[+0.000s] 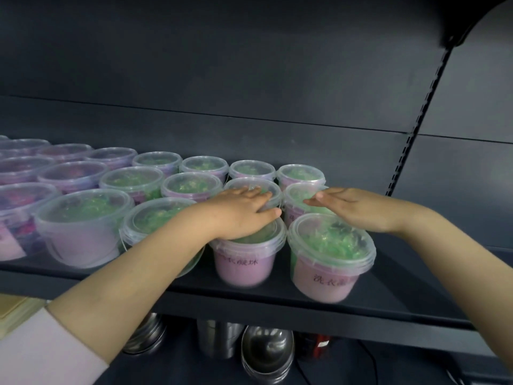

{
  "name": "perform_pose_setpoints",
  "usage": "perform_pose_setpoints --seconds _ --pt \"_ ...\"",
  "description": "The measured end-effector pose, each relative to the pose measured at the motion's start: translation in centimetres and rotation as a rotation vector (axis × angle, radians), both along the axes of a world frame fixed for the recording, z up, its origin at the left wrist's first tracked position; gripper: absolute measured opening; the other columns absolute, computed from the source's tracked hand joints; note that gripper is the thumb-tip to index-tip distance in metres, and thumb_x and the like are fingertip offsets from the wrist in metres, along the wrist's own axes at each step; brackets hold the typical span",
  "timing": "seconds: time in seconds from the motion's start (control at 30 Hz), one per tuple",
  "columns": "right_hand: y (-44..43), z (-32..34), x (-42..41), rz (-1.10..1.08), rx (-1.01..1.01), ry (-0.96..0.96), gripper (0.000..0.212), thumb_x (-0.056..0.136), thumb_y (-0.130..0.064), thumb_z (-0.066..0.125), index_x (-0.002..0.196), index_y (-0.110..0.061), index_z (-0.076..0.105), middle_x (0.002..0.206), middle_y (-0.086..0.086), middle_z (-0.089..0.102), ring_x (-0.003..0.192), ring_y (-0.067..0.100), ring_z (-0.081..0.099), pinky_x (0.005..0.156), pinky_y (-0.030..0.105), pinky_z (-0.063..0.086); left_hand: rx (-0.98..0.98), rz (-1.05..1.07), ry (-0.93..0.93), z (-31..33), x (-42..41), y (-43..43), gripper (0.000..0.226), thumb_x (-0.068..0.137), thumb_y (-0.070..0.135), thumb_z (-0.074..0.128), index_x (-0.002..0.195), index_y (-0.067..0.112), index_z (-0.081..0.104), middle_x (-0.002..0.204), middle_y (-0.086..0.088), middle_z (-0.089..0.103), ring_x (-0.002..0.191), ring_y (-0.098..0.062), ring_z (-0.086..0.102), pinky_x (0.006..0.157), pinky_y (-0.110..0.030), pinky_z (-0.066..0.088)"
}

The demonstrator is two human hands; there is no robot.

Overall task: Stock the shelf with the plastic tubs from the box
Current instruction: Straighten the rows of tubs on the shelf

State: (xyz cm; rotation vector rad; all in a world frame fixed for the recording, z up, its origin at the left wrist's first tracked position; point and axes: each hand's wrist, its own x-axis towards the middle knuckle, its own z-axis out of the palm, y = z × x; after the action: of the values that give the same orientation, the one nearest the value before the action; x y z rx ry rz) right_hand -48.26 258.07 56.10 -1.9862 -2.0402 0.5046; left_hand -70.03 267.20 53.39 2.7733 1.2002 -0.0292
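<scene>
Several clear plastic tubs with pink labels stand in rows on the dark shelf (277,295); those on the right hold green contents, those on the left purple. My left hand (238,212) lies flat, palm down, on the lid of a front-row tub (244,262). My right hand (352,209) is flat with fingers pointing left, resting over the lid of the second-row tub (298,197), just behind the rightmost front tub (330,254). Neither hand grips anything. The box is not in view.
The shelf's right part (410,259) is bare beside the last tubs. A slotted upright (422,115) runs up the back panel at right. Below the shelf sit stacked metal bowls (266,354) and metal cups (219,340), with a cable on the lower shelf.
</scene>
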Motion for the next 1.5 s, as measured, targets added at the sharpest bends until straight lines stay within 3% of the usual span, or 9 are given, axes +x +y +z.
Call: perform_pose_setpoints --seconds 0.2,0.43,0.6,0.77,0.93,1.03,1.1,1.2,1.5 --pt "-1.8 -0.3 -0.7 -0.045 0.082 0.012 0.053 0.095 -0.059 0.027 0.141 -0.038 0.044 0.151 -0.017 0.035 0.138 0.003 0.031 0.103 0.016 0.022 -0.021 -0.066 -0.18 0.0 -0.1 -0.1 0.06 0.099 0.053 0.024 0.153 0.029 0.011 0.161 0.013 0.001 0.146 -0.008 -0.011 0.118 -0.034 -0.004" --pt "-8.8 -1.2 -2.1 -0.014 0.299 0.08 0.045 0.078 -0.06 0.058 0.122 -0.051 0.058 0.134 -0.032 0.048 0.124 -0.019 0.037 0.099 0.0 0.024 0.161 -0.246 -0.663 0.8 -2.5 -2.8 0.039 0.1 0.042 0.035 0.133 0.032 0.054 0.143 0.016 0.048 0.134 0.003 0.035 0.109 -0.018 0.026" --pt "-10.3 -3.3 -3.0 -0.031 0.362 0.191 0.038 0.071 -0.05 0.072 0.109 -0.051 0.067 0.127 -0.036 0.054 0.124 -0.019 0.039 0.104 0.004 0.026 0.234 -0.302 -0.36 -0.8 -4.7 -5.2 0.067 0.081 0.073 0.028 0.136 0.04 0.048 0.143 0.023 0.044 0.133 0.002 0.038 0.111 -0.027 0.032" --pt "-9.3 -3.3 -2.4 -0.058 0.32 0.275 0.032 0.072 -0.036 0.077 0.102 -0.047 0.072 0.122 -0.034 0.058 0.121 -0.016 0.045 0.107 0.016 0.028 0.25 -0.348 -0.286 -1.7 -5.1 -4.8 0.065 0.085 0.063 0.04 0.145 0.039 0.034 0.151 0.02 0.032 0.141 -0.003 0.025 0.113 -0.02 0.015" --pt "-9.2 -3.0 -2.6 -0.047 0.305 0.299 0.033 0.072 -0.034 0.077 0.103 -0.045 0.072 0.123 -0.031 0.059 0.123 -0.013 0.045 0.11 0.022 0.027 0.171 -0.319 -0.271 -0.9 -5.4 -5.2 0.062 0.087 0.058 0.05 0.144 0.044 0.029 0.151 0.022 0.031 0.14 -0.001 0.024 0.11 -0.023 0.024" --pt "-9.9 -2.6 -2.4 -0.037 0.295 0.257 0.037 0.075 -0.04 0.073 0.11 -0.05 0.067 0.126 -0.035 0.055 0.127 -0.016 0.038 0.111 0.02 0.024 -0.049 -0.327 -0.269 0.2 -6.5 -4.4 0.065 0.091 0.054 0.049 0.147 0.048 0.017 0.156 0.029 0.007 0.142 0.008 0.003 0.119 -0.026 0.014" --pt "-10.1 -2.5 -2.4 -0.042 0.4 0.148 0.04 0.076 -0.051 0.07 0.115 -0.052 0.063 0.125 -0.036 0.055 0.129 -0.012 0.038 0.108 0.02 0.027 0.033 -0.332 -0.21 0.7 -7.3 -3.7 0.06 0.088 0.062 0.038 0.144 0.055 0.016 0.153 0.034 -0.01 0.14 0.009 -0.016 0.119 -0.03 0.001" --pt "-9.9 -2.9 -3.0 -0.033 0.508 -0.006 0.043 0.074 -0.065 0.062 0.114 -0.051 0.064 0.121 -0.036 0.057 0.122 -0.004 0.047 0.103 0.019 0.034 0.114 -0.312 -0.124 0.7 -7.9 -3.5 0.061 0.078 0.073 0.024 0.138 0.06 0.023 0.152 0.036 0.0 0.142 0.007 -0.009 0.12 -0.033 0.003" --pt "-8.3 -3.5 -2.7 -0.026 0.473 0.106 0.035 0.068 -0.055 0.068 0.102 -0.046 0.071 0.112 -0.035 0.062 0.116 -0.003 0.051 0.1 0.016 0.035 0.112 -0.303 -0.153 -0.6 -8.0 -2.9 0.056 0.074 0.084 0.011 0.129 0.073 0.015 0.143 0.048 0.008 0.14 0.012 0.001 0.12 -0.035 0.011"
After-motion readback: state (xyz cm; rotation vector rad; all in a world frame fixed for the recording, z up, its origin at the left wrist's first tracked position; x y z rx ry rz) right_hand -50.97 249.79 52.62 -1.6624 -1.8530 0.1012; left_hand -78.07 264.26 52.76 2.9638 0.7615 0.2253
